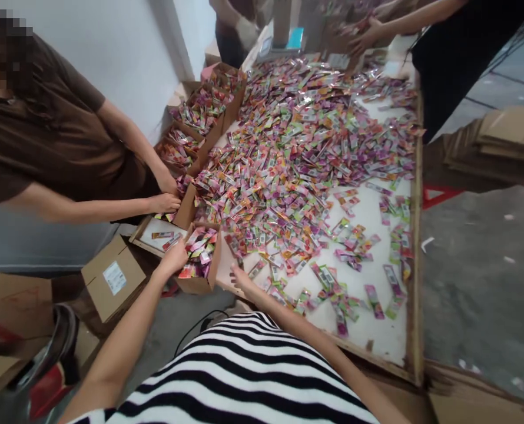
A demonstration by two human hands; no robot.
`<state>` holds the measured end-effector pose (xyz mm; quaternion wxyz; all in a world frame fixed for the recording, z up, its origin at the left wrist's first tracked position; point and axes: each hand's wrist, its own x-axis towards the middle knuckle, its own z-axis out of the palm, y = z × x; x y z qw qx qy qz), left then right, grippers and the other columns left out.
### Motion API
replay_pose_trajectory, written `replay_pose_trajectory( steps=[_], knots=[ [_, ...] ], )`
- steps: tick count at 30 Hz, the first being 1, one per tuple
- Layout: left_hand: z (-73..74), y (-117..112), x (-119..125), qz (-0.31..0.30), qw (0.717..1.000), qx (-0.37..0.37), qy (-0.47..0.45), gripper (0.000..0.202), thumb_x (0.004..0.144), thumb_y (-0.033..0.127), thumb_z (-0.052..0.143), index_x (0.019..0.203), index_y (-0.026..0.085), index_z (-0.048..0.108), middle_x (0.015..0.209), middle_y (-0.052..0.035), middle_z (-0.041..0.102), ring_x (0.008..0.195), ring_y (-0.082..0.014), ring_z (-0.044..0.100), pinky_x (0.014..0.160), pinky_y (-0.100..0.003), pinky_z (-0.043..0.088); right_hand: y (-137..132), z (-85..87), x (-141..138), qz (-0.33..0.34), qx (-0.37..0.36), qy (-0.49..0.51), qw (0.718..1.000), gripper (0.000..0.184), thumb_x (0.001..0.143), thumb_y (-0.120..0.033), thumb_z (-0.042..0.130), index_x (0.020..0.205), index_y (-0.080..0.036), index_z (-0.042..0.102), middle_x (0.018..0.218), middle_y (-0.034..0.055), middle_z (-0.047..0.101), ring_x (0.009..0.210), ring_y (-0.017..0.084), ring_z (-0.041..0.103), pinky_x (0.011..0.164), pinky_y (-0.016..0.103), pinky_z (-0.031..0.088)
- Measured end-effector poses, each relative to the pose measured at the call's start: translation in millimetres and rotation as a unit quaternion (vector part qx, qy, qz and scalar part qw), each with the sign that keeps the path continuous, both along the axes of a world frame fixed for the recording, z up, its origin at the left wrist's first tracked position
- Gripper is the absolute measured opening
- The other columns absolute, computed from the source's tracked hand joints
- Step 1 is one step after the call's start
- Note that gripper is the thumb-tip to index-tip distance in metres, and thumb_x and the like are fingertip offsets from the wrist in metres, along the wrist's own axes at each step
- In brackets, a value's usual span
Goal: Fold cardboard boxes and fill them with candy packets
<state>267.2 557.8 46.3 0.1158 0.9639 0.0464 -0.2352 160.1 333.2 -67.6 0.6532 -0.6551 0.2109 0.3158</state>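
Note:
A big white table top [377, 218] is strewn with small colourful flat packets [297, 153]. My left hand [173, 257] rests on the left rim of a small cardboard box [200, 284] half full of packets [200, 247], fingers curled on the edge. My right hand [241, 275] lies at the table's near edge beside that box, fingers bent, near the closest packets; whether it holds one is unclear.
A person in a brown shirt [45, 135] at left has both hands [167, 194] at another box. A row of filled boxes [200, 112] lines the left edge. More people's hands [363, 35] work at the far end. Flattened cartons [500, 147] lie on the floor right.

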Motion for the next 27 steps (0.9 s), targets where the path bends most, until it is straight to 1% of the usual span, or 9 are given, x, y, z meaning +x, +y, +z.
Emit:
replay_pose_trajectory(
  steps=[6, 9, 13, 15, 17, 19, 22, 25, 27],
  knots=[
    [-13.0, -2, 6, -0.087, 0.993, 0.073, -0.023, 0.041, 0.092, 0.004, 0.039, 0.13, 0.011, 0.052, 0.122, -0.0249, 0.069, 0.113, -0.0326, 0.069, 0.097, -0.042, 0.05, 71, -12.2, -1, 0.001, 0.083, 0.086, 0.993, 0.05, 0.102, -0.057, 0.041, 0.12, -0.015, 0.063, 0.11, 0.0114, 0.07, 0.086, 0.02, 0.068, 0.079, 0.034, 0.055],
    [-7.9, 11, 7, -0.104, 0.99, 0.081, -0.045, 0.043, 0.094, 0.008, 0.037, 0.136, 0.008, 0.046, 0.124, -0.0266, 0.067, 0.116, -0.0353, 0.068, 0.097, -0.045, 0.051, 70, -5.9, -2, -0.026, 0.102, 0.077, 0.991, 0.045, 0.099, -0.057, 0.05, 0.113, -0.017, 0.066, 0.105, 0.0091, 0.072, 0.082, 0.019, 0.068, 0.082, 0.035, 0.055],
    [0.1, 5, -5, -0.125, 0.966, 0.018, -0.225, 0.051, 0.094, 0.022, 0.048, 0.142, 0.004, 0.043, 0.136, -0.029, 0.059, 0.129, -0.0378, 0.058, 0.107, -0.051, 0.046, 4, 10.2, -12, -0.117, 0.103, 0.024, 0.987, 0.035, 0.09, -0.053, 0.065, 0.092, -0.018, 0.068, 0.092, 0.0074, 0.073, 0.078, 0.019, 0.068, 0.082, 0.036, 0.056],
    [-4.2, -25, -17, -0.155, 0.937, -0.057, -0.307, 0.05, 0.095, 0.03, 0.051, 0.139, 0.007, 0.047, 0.136, -0.0263, 0.058, 0.131, -0.0381, 0.055, 0.11, -0.054, 0.043, -59, 21.0, -30, -0.198, 0.089, -0.015, 0.976, 0.031, 0.088, -0.051, 0.067, 0.089, -0.02, 0.067, 0.094, 0.0063, 0.073, 0.081, 0.019, 0.068, 0.083, 0.035, 0.055],
    [-16.0, -79, -35, -0.218, 0.913, -0.151, -0.311, 0.046, 0.095, 0.034, 0.051, 0.135, 0.012, 0.051, 0.133, -0.0216, 0.06, 0.13, -0.0367, 0.055, 0.111, -0.055, 0.043, -139, 32.5, -68, -0.308, 0.042, -0.077, 0.947, 0.031, 0.084, -0.05, 0.067, 0.093, -0.021, 0.068, 0.097, 0.0054, 0.073, 0.084, 0.02, 0.068, 0.085, 0.035, 0.054],
    [-32.8, -149, -63, -0.308, 0.886, -0.249, -0.241, 0.042, 0.095, 0.033, 0.052, 0.132, 0.015, 0.054, 0.131, -0.0186, 0.061, 0.128, -0.0341, 0.057, 0.111, -0.053, 0.044, -221, 42.9, -134, -0.439, -0.057, -0.139, 0.886, 0.035, 0.082, -0.051, 0.066, 0.1, -0.021, 0.069, 0.1, 0.006, 0.073, 0.088, 0.021, 0.068, 0.088, 0.037, 0.053],
    [-58.6, -265, -124, -0.455, 0.817, -0.35, -0.054, 0.039, 0.093, 0.029, 0.052, 0.131, 0.017, 0.055, 0.129, -0.0165, 0.064, 0.124, -0.0295, 0.061, 0.108, -0.049, 0.048, -315, 50.7, -271, -0.623, -0.267, -0.113, 0.727, 0.042, 0.084, -0.047, 0.058, 0.11, -0.017, 0.069, 0.11, 0.0115, 0.073, 0.099, 0.026, 0.067, 0.096, 0.041, 0.051],
    [-77.3, -369, -189, -0.557, 0.745, -0.349, 0.109, 0.041, 0.093, 0.027, 0.053, 0.133, 0.018, 0.055, 0.13, -0.0145, 0.066, 0.119, -0.026, 0.065, 0.104, -0.045, 0.051, -363, 44.5, -405, -0.724, -0.404, 0.104, 0.549, 0.045, 0.086, -0.037, 0.056, 0.122, -0.012, 0.066, 0.127, 0.0184, 0.068, 0.118, 0.03, 0.063, 0.107, 0.042, 0.046],
    [-85.8, -429, -224, -0.591, 0.72, -0.323, 0.166, 0.041, 0.092, 0.026, 0.054, 0.133, 0.018, 0.056, 0.129, -0.0138, 0.067, 0.115, -0.0251, 0.067, 0.101, -0.042, 0.053, -380, 34.4, -472, -0.743, -0.405, 0.236, 0.477, 0.054, 0.086, -0.036, 0.059, 0.131, -0.007, 0.061, 0.138, 0.0271, 0.061, 0.131, 0.036, 0.056, 0.113, 0.047, 0.04]
  ],
)
